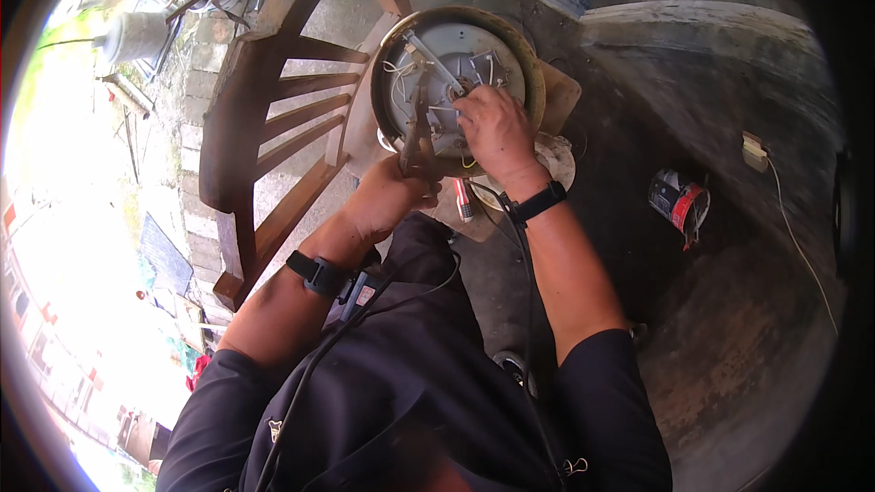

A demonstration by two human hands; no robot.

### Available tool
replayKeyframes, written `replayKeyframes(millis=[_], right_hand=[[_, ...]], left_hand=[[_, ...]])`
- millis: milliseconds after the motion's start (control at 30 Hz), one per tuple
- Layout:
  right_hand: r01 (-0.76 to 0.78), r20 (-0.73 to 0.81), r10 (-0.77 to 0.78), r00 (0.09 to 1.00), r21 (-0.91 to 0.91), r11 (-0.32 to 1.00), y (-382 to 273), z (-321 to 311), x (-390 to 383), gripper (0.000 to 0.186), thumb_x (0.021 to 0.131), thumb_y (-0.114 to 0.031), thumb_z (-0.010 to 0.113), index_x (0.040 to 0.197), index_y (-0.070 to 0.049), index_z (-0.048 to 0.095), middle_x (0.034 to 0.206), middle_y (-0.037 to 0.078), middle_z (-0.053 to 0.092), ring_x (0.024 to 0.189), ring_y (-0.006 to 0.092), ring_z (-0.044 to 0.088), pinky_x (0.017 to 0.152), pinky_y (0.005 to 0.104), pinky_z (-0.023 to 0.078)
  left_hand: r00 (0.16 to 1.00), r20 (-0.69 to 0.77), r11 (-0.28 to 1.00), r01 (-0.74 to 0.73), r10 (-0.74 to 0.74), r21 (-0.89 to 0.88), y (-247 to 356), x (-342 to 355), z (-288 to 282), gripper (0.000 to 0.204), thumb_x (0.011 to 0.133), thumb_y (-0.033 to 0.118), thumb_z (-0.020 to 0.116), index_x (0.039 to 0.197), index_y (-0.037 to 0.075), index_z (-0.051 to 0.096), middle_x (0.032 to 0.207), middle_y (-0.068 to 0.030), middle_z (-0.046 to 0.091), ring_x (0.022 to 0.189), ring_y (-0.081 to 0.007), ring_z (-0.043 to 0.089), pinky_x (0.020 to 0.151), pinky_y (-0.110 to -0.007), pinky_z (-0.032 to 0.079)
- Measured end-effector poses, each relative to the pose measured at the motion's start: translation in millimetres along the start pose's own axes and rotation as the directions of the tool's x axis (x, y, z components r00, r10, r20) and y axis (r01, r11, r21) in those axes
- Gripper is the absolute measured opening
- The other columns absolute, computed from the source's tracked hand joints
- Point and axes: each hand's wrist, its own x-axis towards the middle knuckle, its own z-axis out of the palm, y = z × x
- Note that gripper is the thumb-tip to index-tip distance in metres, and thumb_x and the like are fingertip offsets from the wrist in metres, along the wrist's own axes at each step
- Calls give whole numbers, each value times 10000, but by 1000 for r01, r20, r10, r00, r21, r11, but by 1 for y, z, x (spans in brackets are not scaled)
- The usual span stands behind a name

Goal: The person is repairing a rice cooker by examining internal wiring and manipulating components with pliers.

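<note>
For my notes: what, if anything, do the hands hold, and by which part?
The left hand holds what looks like pliers by the handles. I cannot tell whether the right hand holds anything.

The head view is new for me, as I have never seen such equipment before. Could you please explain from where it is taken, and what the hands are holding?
There is no robot here, only a person working with bare hands. The picture comes from a wide fisheye camera on the person's head, looking down, so edges bend near the rim.

The left hand grips dark pliers. The right hand reaches into the middle of an open, round metal appliance; whether its fingers hold anything is hidden. Inside the appliance are light wires and a metal strip. It seems to rest on the seat of a wooden chair.
</note>
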Motion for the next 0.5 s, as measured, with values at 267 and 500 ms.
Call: replayKeyframes(millis=[267, 500], right_hand=[[-87, -29, 94, 995, 192, 978, -4, 8, 13, 52, 784, -131, 745, 799, -91, 715, 864, 89, 632, 908, 322, 608, 845, 425, 496], [-102, -7, 107, 994, 225, 969, -1, 11, 14, 53, 818, -97, 734, 859, -67, 719, 905, 99, 639, 894, 317, 633, 805, 403, 510]], left_hand=[[992, 52, 991, 121, -118, -59, -15, -7, 2, 500, 890, 1, 588, 1380, -41, 496, 1200, -132, 635, 1083, -229, 646, 924, -355, 561], [994, 64, 989, 93, -85, -119, -14, 3, 12, 521, 878, -28, 562, 1394, -11, 497, 1182, -106, 633, 1056, -216, 645, 926, -363, 564]])
